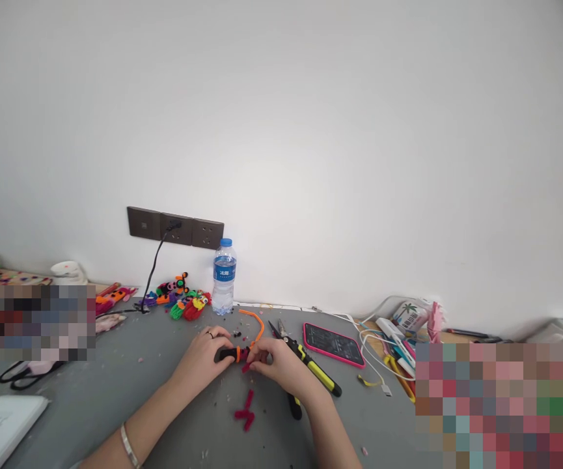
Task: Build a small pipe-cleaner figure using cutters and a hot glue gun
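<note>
My left hand is closed around a small black and orange pipe cleaner piece. At the other end of it, the fingertips of my right hand are pinched together on the same piece, by a bit of dark red. A loose orange pipe cleaner curves up on the mat behind my right fingers; whether it joins the held piece is hidden. In front of my hands lies a dark red forked pipe cleaner piece. Pliers with yellow and black handles rest beside and partly under my right forearm.
A water bottle stands by the wall, next to several colourful pipe cleaner figures. To the right lie a phone in a pink case and white cables. At the left front sits a white box. Sockets are on the wall.
</note>
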A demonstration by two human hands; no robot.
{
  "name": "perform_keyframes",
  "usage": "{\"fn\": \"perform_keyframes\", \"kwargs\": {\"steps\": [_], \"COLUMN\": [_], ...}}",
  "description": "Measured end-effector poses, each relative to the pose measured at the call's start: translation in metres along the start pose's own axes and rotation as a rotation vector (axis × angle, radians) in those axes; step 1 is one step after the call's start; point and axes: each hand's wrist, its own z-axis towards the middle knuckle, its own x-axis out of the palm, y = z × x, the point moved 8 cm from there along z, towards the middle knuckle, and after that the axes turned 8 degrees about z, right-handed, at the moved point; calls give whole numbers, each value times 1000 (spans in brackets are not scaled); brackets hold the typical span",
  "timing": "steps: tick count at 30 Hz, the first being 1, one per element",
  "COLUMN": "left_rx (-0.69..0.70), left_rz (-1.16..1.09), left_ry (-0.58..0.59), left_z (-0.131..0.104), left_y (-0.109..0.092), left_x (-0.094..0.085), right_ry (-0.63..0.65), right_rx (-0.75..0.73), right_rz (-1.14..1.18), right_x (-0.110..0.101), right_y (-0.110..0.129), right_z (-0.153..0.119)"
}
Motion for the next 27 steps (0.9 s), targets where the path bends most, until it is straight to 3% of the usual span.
{"fn": "perform_keyframes", "kwargs": {"steps": [6,13,18,24,27], "left_rx": [-91,-146,-278,-585,-612], "left_rz": [4,-155,-535,-1001,-1134], "left_ry": [25,-99,-92,-125,-150], "left_z": [1,2,4,-1,-1], "left_y": [3,7,15,31,29], "left_x": [-5,-20,-15,-6,-6], "right_ry": [-36,-85,-85,-53,-22], "right_rx": [-35,-52,-30,24,31], "right_rz": [-10,-88,-108,-132,-128], "right_x": [-4,-8,-11,-7,-1], "right_y": [6,6,1,-7,-6], "right_z": [-1,-1,-1,-2,-2]}}
